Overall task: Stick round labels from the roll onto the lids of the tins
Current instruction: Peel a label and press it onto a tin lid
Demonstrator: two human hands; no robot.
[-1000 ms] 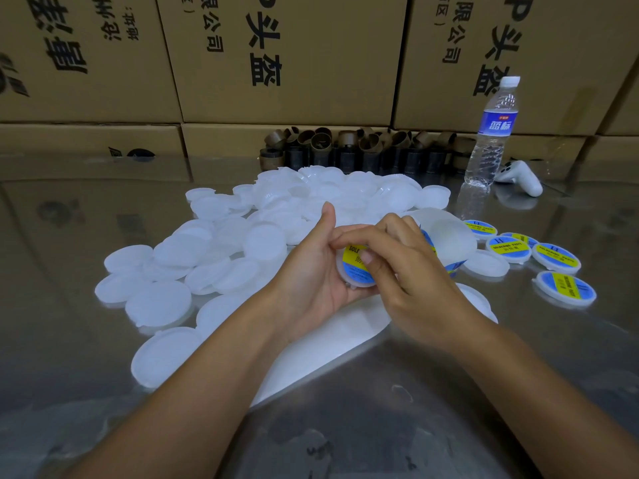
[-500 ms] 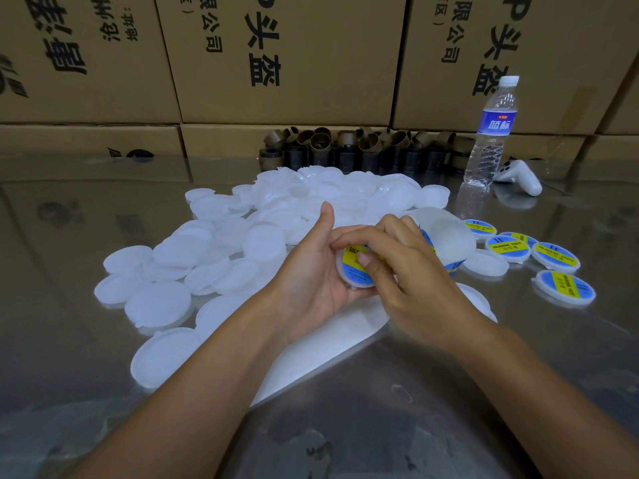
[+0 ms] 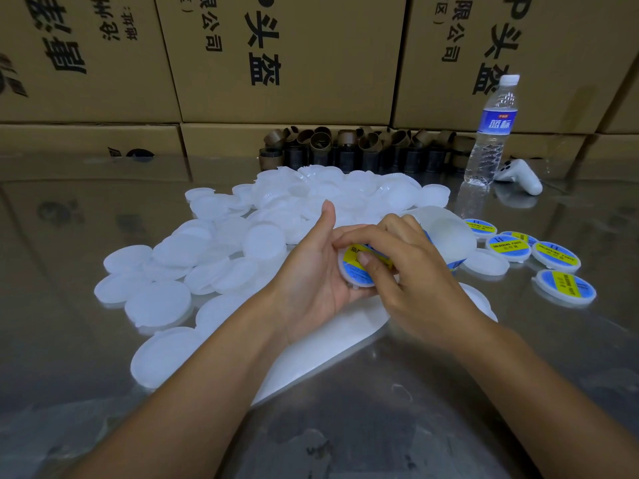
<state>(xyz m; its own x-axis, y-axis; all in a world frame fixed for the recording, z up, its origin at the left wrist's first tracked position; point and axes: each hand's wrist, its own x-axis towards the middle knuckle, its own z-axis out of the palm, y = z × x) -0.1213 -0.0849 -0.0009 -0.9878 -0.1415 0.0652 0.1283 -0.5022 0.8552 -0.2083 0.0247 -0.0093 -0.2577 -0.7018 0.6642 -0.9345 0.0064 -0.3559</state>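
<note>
My left hand (image 3: pixel 313 274) holds a white round lid (image 3: pixel 352 269) at the middle of the view, fingers curled behind it, thumb up. A blue and yellow round label covers its face. My right hand (image 3: pixel 411 271) lies over the lid, and its thumb presses on the label. The label roll (image 3: pixel 449 236) stands just behind my right hand, its white backing strip (image 3: pixel 328 344) trailing under my wrists. A heap of bare white lids (image 3: pixel 242 243) spreads to the left and behind. Several labelled lids (image 3: pixel 556 255) lie flat at the right.
The steel table (image 3: pixel 363 426) is shiny. A water bottle (image 3: pixel 491 133) and a white controller (image 3: pixel 520 176) stand at the back right. Several brown cardboard cores (image 3: pixel 345 146) line the back edge, below a wall of cardboard boxes (image 3: pixel 287 57).
My right thumb has slid a little across the label while pressing. My left hand and the lid have stayed in place.
</note>
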